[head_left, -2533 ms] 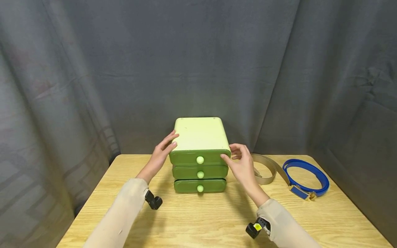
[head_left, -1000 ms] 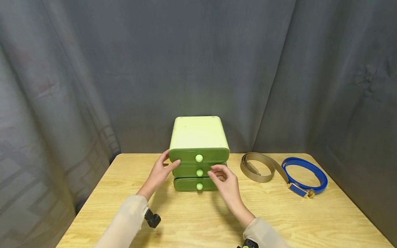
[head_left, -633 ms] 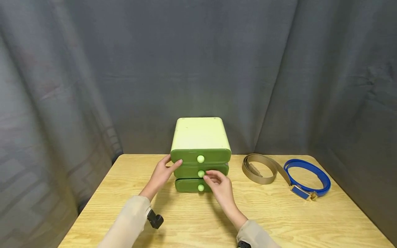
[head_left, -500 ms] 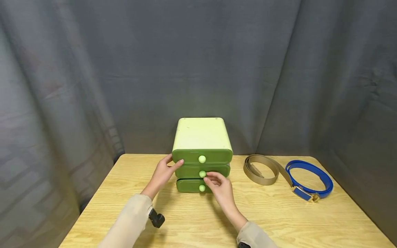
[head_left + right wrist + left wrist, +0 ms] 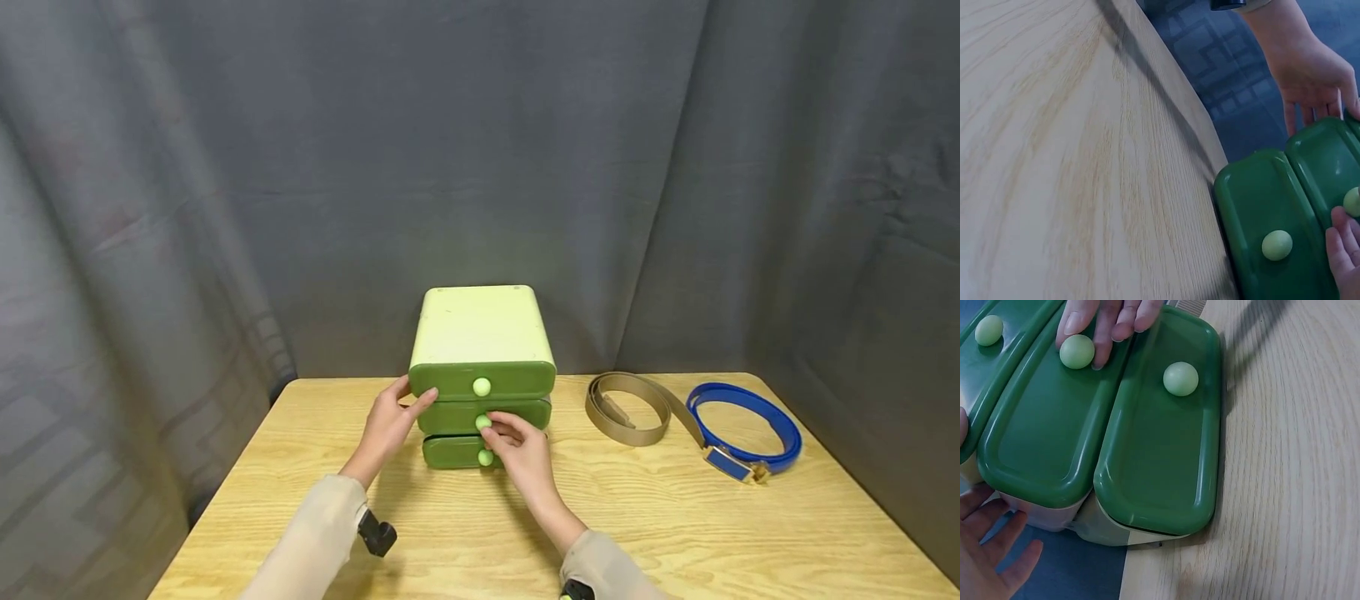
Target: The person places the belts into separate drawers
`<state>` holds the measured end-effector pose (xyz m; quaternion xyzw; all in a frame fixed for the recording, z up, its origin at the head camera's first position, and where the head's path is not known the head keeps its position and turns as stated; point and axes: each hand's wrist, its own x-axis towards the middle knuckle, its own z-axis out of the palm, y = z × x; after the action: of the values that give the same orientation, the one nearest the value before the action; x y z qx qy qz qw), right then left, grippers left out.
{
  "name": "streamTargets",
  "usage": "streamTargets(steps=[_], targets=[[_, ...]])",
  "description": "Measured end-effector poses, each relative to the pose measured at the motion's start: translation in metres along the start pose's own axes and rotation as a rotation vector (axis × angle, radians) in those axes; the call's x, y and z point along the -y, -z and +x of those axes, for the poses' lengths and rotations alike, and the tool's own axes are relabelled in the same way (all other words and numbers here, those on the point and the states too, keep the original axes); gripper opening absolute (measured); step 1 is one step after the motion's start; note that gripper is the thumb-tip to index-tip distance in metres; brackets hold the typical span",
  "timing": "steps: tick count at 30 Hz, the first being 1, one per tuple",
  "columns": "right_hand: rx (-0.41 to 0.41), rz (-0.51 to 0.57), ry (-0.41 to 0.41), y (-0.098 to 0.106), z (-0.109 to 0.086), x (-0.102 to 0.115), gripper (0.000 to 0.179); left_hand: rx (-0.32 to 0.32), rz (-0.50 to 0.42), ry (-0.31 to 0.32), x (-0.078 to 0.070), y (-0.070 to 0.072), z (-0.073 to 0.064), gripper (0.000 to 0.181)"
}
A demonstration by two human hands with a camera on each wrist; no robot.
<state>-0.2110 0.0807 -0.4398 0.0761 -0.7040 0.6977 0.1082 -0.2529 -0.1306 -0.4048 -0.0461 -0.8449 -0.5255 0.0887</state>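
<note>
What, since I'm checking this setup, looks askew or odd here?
The bottom drawer looks slightly askew: in the head view a dark gap shows along its top edge, while the top drawer shows none. I see no spill.

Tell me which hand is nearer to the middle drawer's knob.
Right. The right hand pinches the middle drawer's knob; the left hand is farther off, left of the knob, at the left edge of the top drawer.
</note>
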Motion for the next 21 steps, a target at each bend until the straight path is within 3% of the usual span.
streamTargets(steps=[12,21], targets=[[-0.033,0.054,-0.05,-0.0052,-0.0021,-0.0012,0.026,-0.007,-0.023,0.011,0.0055,0.0013,-0.0043,0.064],[-0.068,0.083,-0.048,-0.0038,0.0011,0.0016,0.025,0.007,-0.005,0.002,0.0031,0.0023,0.0012,0.064]])
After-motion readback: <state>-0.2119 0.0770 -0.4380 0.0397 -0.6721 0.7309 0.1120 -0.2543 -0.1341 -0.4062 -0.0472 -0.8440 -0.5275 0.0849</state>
